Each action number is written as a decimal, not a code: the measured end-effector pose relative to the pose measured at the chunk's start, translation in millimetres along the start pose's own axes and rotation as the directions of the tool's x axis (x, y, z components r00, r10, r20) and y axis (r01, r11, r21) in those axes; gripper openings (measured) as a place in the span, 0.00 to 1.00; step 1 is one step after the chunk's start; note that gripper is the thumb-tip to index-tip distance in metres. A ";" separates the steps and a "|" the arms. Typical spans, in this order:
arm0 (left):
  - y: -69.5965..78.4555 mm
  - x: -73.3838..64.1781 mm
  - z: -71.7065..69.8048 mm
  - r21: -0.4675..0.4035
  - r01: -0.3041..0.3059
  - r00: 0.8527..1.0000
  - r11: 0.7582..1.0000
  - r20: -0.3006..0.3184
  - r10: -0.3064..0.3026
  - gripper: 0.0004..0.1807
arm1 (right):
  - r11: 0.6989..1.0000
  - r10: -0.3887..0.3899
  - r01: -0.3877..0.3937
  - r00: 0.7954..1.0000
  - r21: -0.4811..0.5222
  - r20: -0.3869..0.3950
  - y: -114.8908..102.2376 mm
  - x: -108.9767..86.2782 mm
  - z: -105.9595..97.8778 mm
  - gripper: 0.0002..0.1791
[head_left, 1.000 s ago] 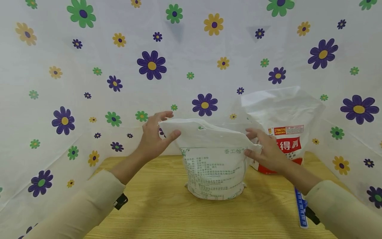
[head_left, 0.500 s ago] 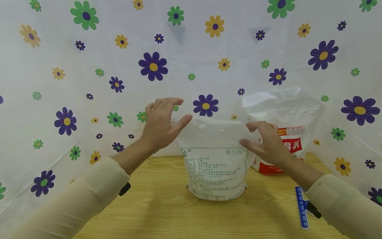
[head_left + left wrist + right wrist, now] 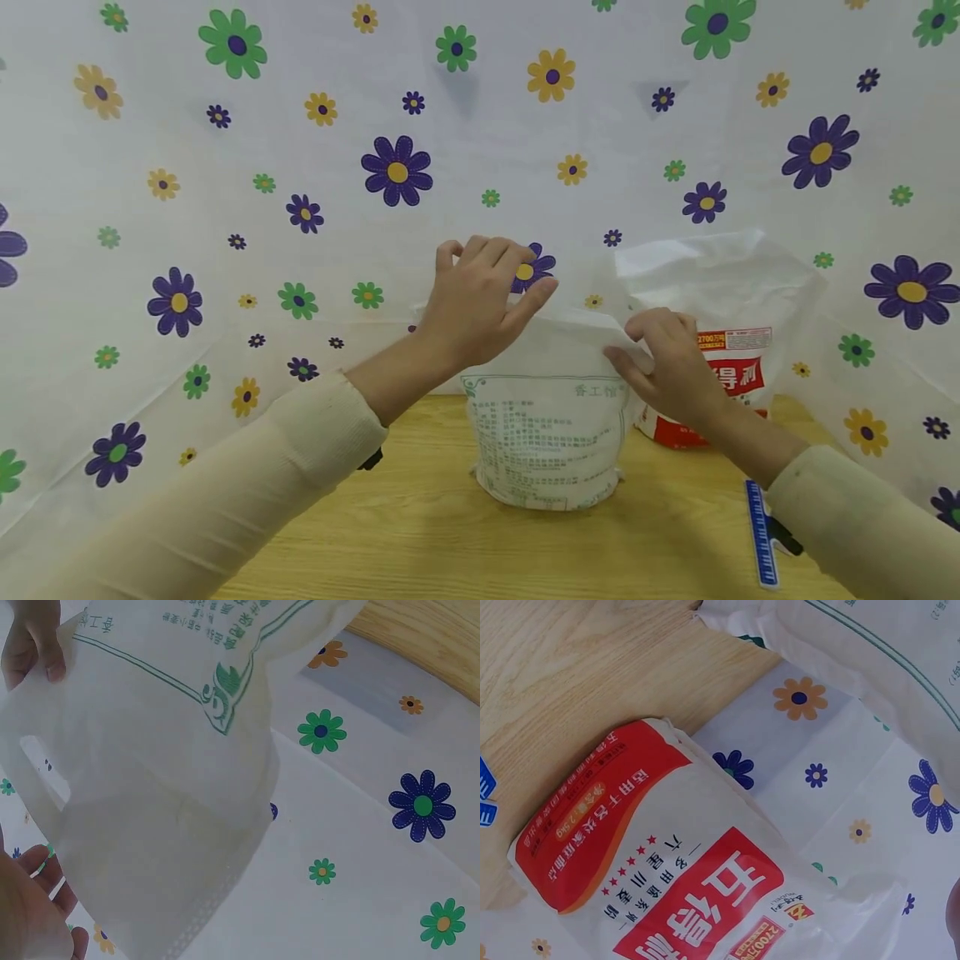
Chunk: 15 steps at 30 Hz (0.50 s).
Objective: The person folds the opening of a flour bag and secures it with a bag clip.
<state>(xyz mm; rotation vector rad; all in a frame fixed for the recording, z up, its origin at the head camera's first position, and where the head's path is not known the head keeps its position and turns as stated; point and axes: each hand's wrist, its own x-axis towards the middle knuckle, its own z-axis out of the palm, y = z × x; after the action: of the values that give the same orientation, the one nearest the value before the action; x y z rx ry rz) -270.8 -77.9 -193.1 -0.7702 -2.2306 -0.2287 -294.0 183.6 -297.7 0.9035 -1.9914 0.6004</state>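
Note:
A white flour bag with green print stands upright on the table, its plain top part raised. My right hand pinches the bag's upper right edge between thumb and fingers. In front of the bag's top left part is my left hand, thumb and fingers loosely bent. The left wrist view shows the left hand beside the top edge of the bag, holding nothing. There, the right hand is at the bag's far side.
A second white flour bag with red panels stands behind my right hand. The right wrist view shows that red-and-white bag closer. A blue strip with white marks lies on the wooden table. Flowered cloth hangs behind.
My left hand has left the bag's upper left corner and moved right and up across its top. The right hand has stayed at the right edge. The bag's mouth has flattened.

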 end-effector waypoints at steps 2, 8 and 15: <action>3.5 2.4 1.1 0.000 -0.006 1.000 1.000 0.012 0.006 0.26 | 0.999 -0.032 0.032 0.999 -0.012 -0.002 -0.8 1.1 0.6 0.16; 11.6 4.4 5.1 -0.007 -0.013 0.997 1.000 0.080 0.014 0.23 | 0.993 -0.104 0.105 0.995 -0.053 0.006 -3.7 2.2 1.2 0.18; 16.5 -0.1 10.6 0.054 -0.050 0.987 0.997 0.153 0.042 0.21 | 0.981 -0.168 0.171 0.985 -0.090 0.044 -6.4 -0.7 4.2 0.19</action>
<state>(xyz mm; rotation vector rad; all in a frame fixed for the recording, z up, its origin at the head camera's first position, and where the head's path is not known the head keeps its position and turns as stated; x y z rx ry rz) -267.4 -60.7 -201.7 -0.8314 -2.3478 -0.0856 -291.0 176.9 -300.0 1.0205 -1.9331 0.3946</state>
